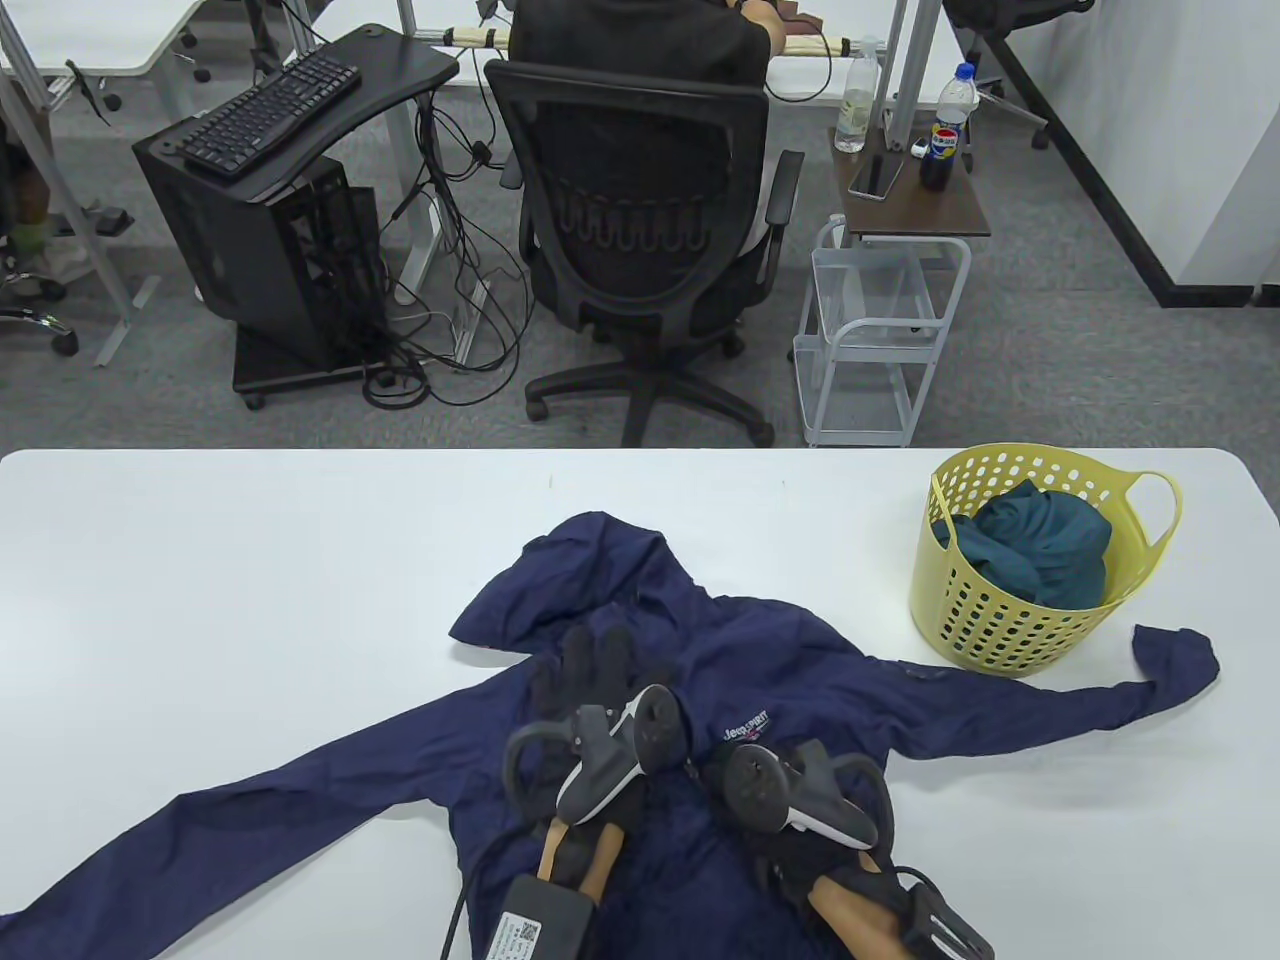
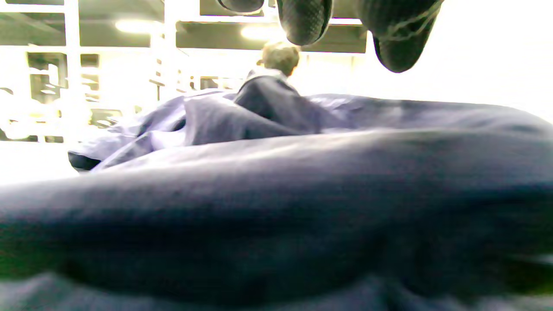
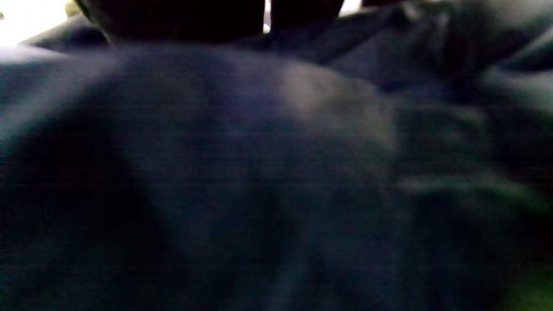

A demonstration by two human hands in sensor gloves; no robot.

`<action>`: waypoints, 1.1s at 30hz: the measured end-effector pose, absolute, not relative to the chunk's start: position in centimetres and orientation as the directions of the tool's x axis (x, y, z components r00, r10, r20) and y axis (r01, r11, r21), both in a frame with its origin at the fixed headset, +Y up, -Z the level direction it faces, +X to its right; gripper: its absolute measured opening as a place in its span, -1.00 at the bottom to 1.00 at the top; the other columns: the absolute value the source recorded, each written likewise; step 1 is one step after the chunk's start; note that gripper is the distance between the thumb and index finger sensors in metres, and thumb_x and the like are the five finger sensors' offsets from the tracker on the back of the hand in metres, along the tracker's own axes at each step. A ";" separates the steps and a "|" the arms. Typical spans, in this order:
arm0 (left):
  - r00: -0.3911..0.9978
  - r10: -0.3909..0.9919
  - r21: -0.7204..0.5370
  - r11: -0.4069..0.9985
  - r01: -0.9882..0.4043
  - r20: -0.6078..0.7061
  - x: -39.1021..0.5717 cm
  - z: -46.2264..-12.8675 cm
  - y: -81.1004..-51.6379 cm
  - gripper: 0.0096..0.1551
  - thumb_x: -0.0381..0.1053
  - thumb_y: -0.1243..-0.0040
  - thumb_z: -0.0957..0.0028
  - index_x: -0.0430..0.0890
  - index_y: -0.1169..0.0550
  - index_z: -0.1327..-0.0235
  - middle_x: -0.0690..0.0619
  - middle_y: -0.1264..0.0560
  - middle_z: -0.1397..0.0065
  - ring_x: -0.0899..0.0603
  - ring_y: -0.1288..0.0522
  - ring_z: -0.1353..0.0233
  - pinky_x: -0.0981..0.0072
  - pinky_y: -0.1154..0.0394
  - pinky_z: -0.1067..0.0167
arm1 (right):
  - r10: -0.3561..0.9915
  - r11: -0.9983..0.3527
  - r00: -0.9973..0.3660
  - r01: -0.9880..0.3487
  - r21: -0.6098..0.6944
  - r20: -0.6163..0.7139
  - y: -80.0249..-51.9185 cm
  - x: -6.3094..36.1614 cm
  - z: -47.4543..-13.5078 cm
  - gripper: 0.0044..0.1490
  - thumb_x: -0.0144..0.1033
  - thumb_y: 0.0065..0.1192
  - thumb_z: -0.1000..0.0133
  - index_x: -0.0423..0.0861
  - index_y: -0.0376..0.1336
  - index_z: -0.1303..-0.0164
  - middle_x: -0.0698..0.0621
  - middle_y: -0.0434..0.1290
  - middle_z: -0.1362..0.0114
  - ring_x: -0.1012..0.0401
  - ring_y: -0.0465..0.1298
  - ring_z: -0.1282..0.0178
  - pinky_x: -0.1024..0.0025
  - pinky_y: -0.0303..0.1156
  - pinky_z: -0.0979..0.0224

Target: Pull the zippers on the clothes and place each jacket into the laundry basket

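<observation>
A navy hooded jacket [image 1: 800, 680] lies spread front-up on the white table [image 1: 250, 580], hood toward the far side and both sleeves stretched out. My left hand [image 1: 585, 665] rests flat on its chest with the fingers straight. In the left wrist view its fingertips [image 2: 304, 21] hang above the jacket's folds [image 2: 276, 194]. My right hand [image 1: 700, 772] sits low on the jacket front, just right of the centre line, with its fingers hidden under the tracker. The right wrist view gives only blurred navy cloth [image 3: 259, 172]. The yellow laundry basket [image 1: 1000, 620] holds a teal garment [image 1: 1040, 550].
The basket stands at the table's right, close to the jacket's right sleeve end [image 1: 1180, 655]. Beyond the table's far edge are an office chair [image 1: 640, 230] with a person seated, a white wire cart [image 1: 870, 340] and a small side table [image 1: 910, 200] with bottles.
</observation>
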State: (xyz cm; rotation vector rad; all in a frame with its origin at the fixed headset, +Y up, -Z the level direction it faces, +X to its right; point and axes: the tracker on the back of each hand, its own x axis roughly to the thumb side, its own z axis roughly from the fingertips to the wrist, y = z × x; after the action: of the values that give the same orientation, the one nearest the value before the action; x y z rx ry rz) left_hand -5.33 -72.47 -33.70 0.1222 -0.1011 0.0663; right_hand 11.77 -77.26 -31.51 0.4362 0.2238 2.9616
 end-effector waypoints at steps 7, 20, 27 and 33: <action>0.963 -0.003 -0.052 0.999 0.018 0.269 -2.2 -33.9 -75.1 -0.44 0.15 -0.10 0.10 0.64 -0.42 -0.17 0.29 -0.10 -0.72 -0.13 0.04 -0.69 -0.37 0.02 -0.49 | 0.155 -0.986 -0.951 -0.134 0.097 0.268 -76.9 13.3 -31.4 -0.44 -0.01 0.19 -0.13 0.20 0.37 -0.38 0.12 0.46 -0.60 -0.03 0.47 -0.54 -0.20 0.27 -0.52; 0.992 -0.071 0.194 0.980 0.049 0.108 -3.8 -34.6 -74.3 -0.60 0.24 -0.30 0.28 0.47 -0.68 0.13 0.36 -0.50 -0.49 -0.09 -0.33 -0.59 -0.30 -0.25 -0.41 | -0.001 -0.993 -0.924 -0.045 -0.111 0.381 -75.2 10.5 -29.0 -0.44 -0.03 0.23 -0.10 0.15 0.42 -0.33 0.09 0.54 -0.51 0.01 0.56 -0.45 -0.18 0.29 -0.50; 0.998 -0.058 0.126 0.990 0.056 0.018 -6.5 -35.5 -75.5 -0.60 0.22 -0.30 0.26 0.47 -0.69 0.13 0.32 -0.52 -0.47 -0.12 -0.32 -0.59 -0.30 -0.26 -0.40 | -0.001 -1.000 -0.870 0.008 0.011 0.493 -75.6 8.6 -27.2 -0.43 -0.01 0.22 -0.10 0.14 0.41 -0.33 0.09 0.54 -0.53 -0.03 0.54 -0.47 -0.18 0.30 -0.50; 0.999 -0.007 -0.044 0.999 0.009 0.046 -6.5 -35.4 -75.3 -0.51 0.24 -0.17 0.16 0.47 -0.60 -0.08 0.27 -0.43 -0.58 -0.16 -0.25 -0.62 -0.34 -0.20 -0.41 | 0.061 -0.992 -0.888 -0.004 0.125 0.455 -76.7 8.9 -27.9 -0.43 0.01 0.20 -0.10 0.21 0.39 -0.34 0.12 0.48 -0.55 -0.03 0.51 -0.48 -0.12 0.36 -0.47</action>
State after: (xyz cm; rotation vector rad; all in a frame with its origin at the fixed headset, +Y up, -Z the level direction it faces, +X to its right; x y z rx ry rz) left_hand -6.52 -75.34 -35.39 -0.0445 -0.0456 -0.0080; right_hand 8.85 -76.67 -27.86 0.7328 0.1871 3.0150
